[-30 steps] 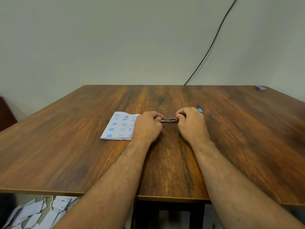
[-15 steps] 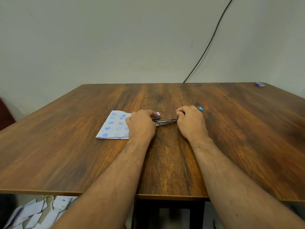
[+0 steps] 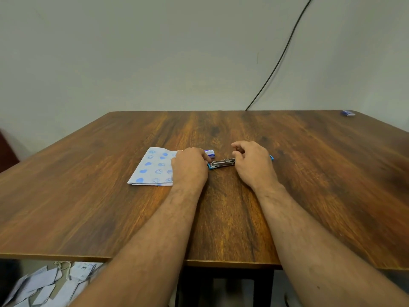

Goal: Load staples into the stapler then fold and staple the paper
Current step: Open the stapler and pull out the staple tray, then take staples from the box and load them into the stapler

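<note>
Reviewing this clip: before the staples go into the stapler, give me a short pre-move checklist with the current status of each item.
1. Stapler opened, metal channel exposed: ok.
2. Stapler steadied: left hand at its near end, right hand at the other end: ok.
3. Staple box within reach, just behind the left hand: ok.
4. Staple strip already out of the box and in the fingers: cannot tell.
5. Channel free of old staples: cannot tell, too small to see.
6. Patterned paper lying flat on the table, partly under the left hand, ready for folding: ok.
</note>
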{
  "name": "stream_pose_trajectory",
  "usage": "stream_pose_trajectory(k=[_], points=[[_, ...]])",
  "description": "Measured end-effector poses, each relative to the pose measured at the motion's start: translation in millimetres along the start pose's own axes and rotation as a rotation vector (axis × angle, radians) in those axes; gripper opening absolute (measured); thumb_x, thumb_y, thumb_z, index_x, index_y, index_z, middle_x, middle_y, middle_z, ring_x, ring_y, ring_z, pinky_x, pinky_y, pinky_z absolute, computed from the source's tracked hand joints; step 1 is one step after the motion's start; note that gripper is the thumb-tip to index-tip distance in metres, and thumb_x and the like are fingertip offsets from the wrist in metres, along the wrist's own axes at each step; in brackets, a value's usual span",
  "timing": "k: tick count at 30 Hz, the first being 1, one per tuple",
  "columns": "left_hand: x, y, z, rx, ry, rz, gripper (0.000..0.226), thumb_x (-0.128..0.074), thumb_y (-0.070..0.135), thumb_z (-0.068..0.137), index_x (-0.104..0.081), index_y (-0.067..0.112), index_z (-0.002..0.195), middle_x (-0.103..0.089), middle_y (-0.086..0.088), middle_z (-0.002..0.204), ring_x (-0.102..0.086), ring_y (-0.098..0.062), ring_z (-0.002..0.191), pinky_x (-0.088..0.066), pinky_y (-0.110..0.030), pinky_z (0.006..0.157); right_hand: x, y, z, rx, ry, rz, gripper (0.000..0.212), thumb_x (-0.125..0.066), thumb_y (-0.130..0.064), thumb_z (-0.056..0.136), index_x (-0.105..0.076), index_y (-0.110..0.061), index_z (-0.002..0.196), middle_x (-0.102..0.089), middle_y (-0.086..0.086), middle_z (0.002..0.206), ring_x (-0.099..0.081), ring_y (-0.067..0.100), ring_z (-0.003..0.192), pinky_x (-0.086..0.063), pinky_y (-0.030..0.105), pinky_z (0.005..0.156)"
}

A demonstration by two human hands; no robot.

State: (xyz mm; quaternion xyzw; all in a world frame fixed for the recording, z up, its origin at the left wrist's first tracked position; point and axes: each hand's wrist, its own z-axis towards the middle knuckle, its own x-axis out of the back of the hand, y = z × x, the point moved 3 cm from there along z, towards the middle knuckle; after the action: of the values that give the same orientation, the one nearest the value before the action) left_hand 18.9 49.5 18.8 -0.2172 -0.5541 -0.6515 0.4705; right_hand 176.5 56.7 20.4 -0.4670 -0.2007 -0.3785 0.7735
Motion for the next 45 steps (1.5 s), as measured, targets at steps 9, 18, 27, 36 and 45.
stream_pose_trajectory(k=[9, 18, 27, 36, 45], points=[[10.9, 3.8, -3.7, -0.023, 0.088, -0.291, 0.022, -0.054, 0.007, 0.097, -0.071, 0.021, 0.099, -0.061, 0.012, 0.09, -0.053, -0.007, 0.088, -0.04, -0.024, 0.077, 11.1, -10.8, -8.3, 0.144, 0.142, 0.083, 0.023, -0.061, -0.018, 0.095, -0.068, -0.024, 0.115, -0.05, -0.004, 0.108, -0.051, 0.01, 0.106, -0.043, 0.024, 0.09], [13.6, 10.8, -13.6, -0.169, 0.03, -0.701, 0.017, -0.065, 0.009, 0.092, -0.069, 0.023, 0.101, -0.072, 0.009, 0.087, -0.068, -0.005, 0.088, -0.052, -0.022, 0.08, 10.4, -21.7, -14.0, 0.335, 0.107, 0.063, 0.024, -0.071, -0.021, 0.089, -0.071, -0.026, 0.112, -0.054, -0.006, 0.101, -0.046, 0.009, 0.102, -0.035, 0.014, 0.083], [12.6, 7.0, -13.2, -0.105, 0.0, -0.779, 0.029, -0.064, 0.005, 0.091, -0.062, 0.02, 0.116, -0.075, 0.005, 0.08, -0.072, -0.006, 0.081, -0.053, -0.019, 0.073, 10.2, -18.6, -11.1, 0.37, 0.111, 0.115, 0.011, -0.073, -0.024, 0.09, -0.079, -0.027, 0.099, -0.064, -0.011, 0.09, -0.046, 0.007, 0.094, -0.037, 0.014, 0.079], [8.1, 4.4, -4.5, -0.102, 0.123, -0.099, 0.041, -0.058, 0.014, 0.094, -0.06, 0.024, 0.134, -0.065, -0.004, 0.13, -0.056, -0.02, 0.122, -0.046, -0.038, 0.101, 8.3, -19.2, -11.2, 0.257, 0.109, 0.141, 0.004, -0.069, -0.019, 0.089, -0.072, -0.018, 0.091, -0.067, -0.007, 0.09, -0.056, 0.01, 0.092, -0.041, 0.011, 0.076], [2.6, 3.9, -4.5, -0.093, -0.019, 0.054, 0.037, -0.058, 0.015, 0.095, -0.058, 0.021, 0.132, -0.063, -0.008, 0.129, -0.056, -0.026, 0.116, -0.046, -0.041, 0.097, 7.7, -18.4, -12.8, 0.249, 0.152, 0.197, 0.005, -0.067, -0.014, 0.081, -0.064, -0.018, 0.079, -0.064, -0.008, 0.076, -0.059, 0.013, 0.073, -0.053, 0.034, 0.068]])
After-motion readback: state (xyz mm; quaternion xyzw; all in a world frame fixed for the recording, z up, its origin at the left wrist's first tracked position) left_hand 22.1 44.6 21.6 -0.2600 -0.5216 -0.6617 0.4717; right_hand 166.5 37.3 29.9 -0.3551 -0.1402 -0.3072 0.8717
